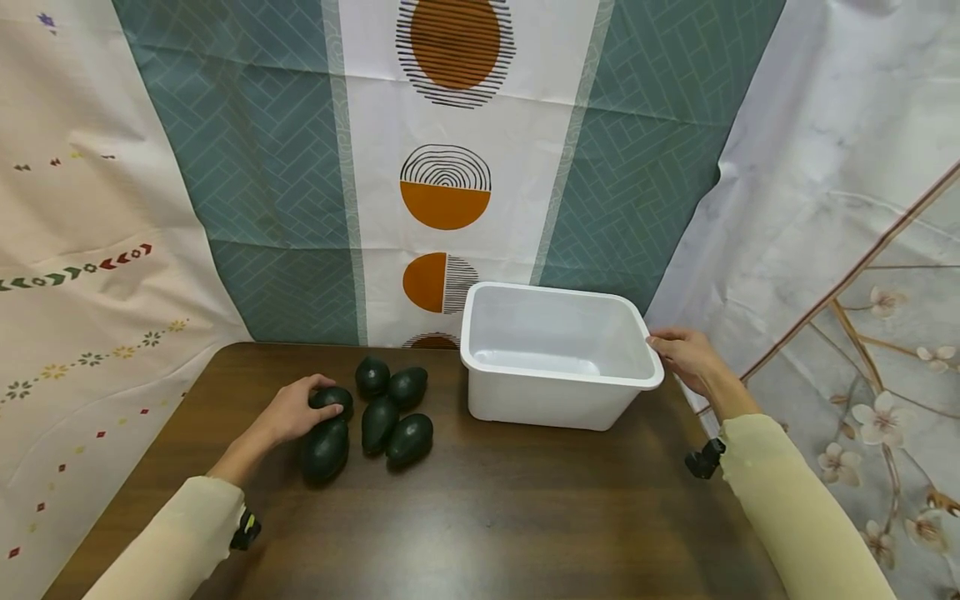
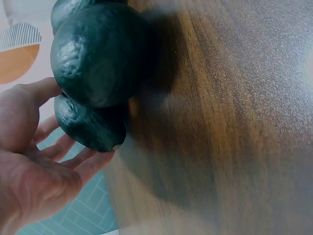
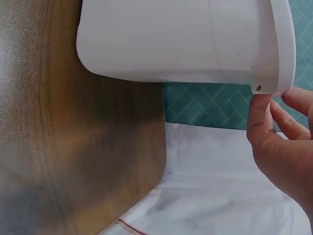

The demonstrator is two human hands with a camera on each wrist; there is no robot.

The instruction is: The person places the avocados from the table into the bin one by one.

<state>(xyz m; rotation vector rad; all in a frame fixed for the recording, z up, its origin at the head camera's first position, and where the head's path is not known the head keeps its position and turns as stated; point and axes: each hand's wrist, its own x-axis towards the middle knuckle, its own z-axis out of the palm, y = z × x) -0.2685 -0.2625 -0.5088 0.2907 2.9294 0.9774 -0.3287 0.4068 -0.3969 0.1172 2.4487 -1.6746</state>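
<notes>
Several dark green avocados lie clustered on the left part of the brown table. My left hand (image 1: 300,408) holds the rear avocado (image 2: 90,125) of the leftmost pair, fingers round its far side and thumb on the near side. Right in front of it lies a larger-looking avocado (image 1: 325,451), which overlaps it in the left wrist view. Other avocados (image 1: 379,423) sit just to the right of that hand. At the right, my right hand (image 1: 688,358) pinches the right end of the rim of a white plastic bin (image 1: 540,404). Seen from above, the bin's inside is bare.
The brown wooden table (image 1: 480,517) has rounded back corners. Directly behind it hangs a patterned cloth (image 1: 285,167) in teal and white, with further cloths (image 1: 840,208) at the sides. The bin stands near the table's back edge, right of the avocados.
</notes>
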